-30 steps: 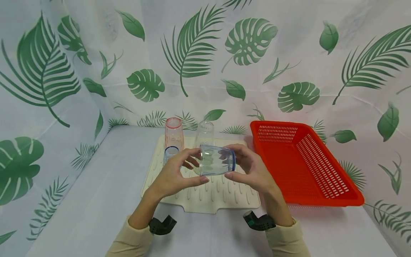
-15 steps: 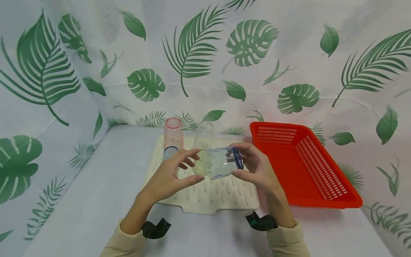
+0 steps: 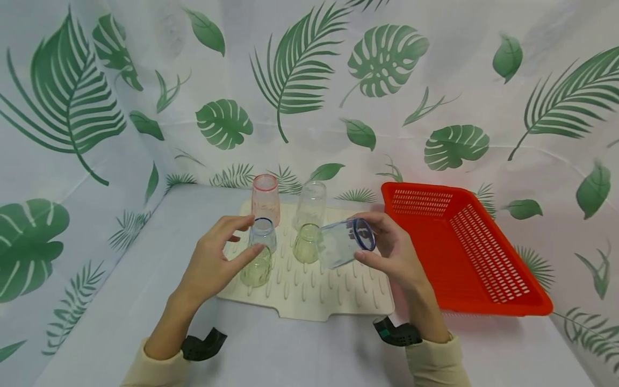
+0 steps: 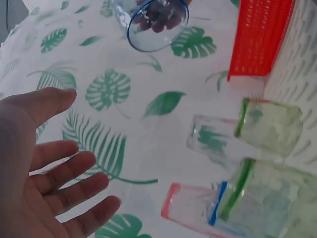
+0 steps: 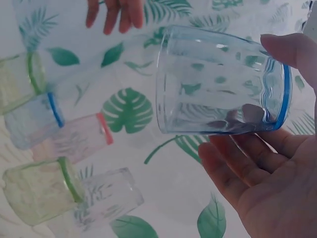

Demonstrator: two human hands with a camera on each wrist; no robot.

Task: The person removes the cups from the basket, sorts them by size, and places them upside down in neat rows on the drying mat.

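A clear bluish glass with a blue rim (image 3: 338, 244) lies sideways in the air, gripped by my right hand (image 3: 394, 247) at its rim end. The right wrist view shows the thumb on one side of that glass (image 5: 218, 64) and the fingers below it. My left hand (image 3: 210, 263) holds nothing; its thumb and fingers are spread apart beside the left row of glasses. That row has a pink-rimmed glass (image 3: 266, 207), a blue-rimmed glass (image 3: 263, 232) and a greenish glass (image 3: 255, 270). Right of them stand a colourless glass (image 3: 311, 201) and another greenish glass (image 3: 306, 247).
Under the standing glasses lies a cream ridged drying mat (image 3: 304, 309) with a tab at its front edge. A red plastic basket (image 3: 442, 260) with slotted walls sits to the right. Leaf-printed cloth (image 3: 309, 140) hangs behind the white table surface (image 3: 145, 258).
My left hand has come away from the blue-rimmed glass and moved left. The right hand keeps hold of that glass, whose rim has turned more toward the camera.
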